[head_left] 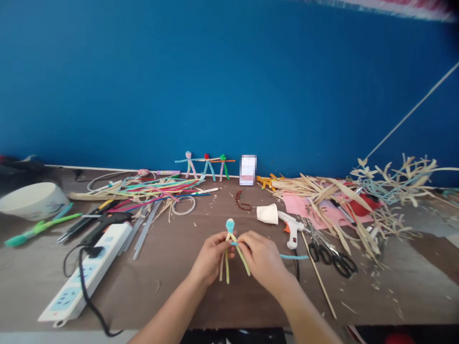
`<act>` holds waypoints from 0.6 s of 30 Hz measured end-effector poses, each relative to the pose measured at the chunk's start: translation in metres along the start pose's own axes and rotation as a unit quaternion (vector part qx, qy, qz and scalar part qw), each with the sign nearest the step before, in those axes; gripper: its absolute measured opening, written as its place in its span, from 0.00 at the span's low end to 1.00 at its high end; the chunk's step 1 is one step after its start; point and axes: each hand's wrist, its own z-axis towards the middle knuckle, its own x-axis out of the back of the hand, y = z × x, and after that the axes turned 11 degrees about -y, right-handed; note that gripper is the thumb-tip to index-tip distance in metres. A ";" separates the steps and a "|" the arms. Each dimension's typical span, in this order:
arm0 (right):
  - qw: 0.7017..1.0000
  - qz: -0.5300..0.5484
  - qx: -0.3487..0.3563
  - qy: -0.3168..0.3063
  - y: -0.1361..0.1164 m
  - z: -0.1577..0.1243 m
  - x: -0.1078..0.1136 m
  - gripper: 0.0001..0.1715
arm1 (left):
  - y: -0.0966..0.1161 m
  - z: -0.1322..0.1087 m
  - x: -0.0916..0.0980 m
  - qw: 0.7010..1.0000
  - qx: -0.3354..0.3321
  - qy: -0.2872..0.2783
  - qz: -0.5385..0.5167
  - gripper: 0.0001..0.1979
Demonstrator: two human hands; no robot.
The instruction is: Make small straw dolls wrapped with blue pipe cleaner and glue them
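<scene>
From where I stand, the brown tabletop (172, 296) leaves bare room at the front edge, a good place to keep working over, clear of the loose strips. Both hands are brought close together there: the left hand (211, 255) pinches the small figure at its chest between thumb and fingers, and the right hand (263, 260) pinches the blue stem just beside it, though its fingertips partly hide the contact. Three standing figures (207, 165) at the wall, arms straight out, make a handy pattern to match. The small figure (230, 226) is upright between the hands, legs hanging down; I'd keep the left pinch firm so the body doesn't twist. A blue length (294, 257) shows past the right hand, probably the same stem; I'd draw it snug, low under the head, bending the fuzzy wire gradually, without crushing it.
</scene>
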 end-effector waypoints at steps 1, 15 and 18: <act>1.000 -0.010 -0.003 0.005 0.002 0.003 -0.006 0.09 | -0.001 -0.001 0.000 1.000 -0.003 -0.002 0.007 0.11; 0.995 -0.095 -0.025 0.004 0.010 0.007 -0.009 0.07 | -0.011 -0.001 0.000 0.993 -0.017 -0.010 0.119 0.11; 0.995 -0.095 -0.036 0.018 0.012 0.007 -0.010 0.07 | -0.011 0.000 -0.001 0.992 -0.011 -0.012 0.128 0.12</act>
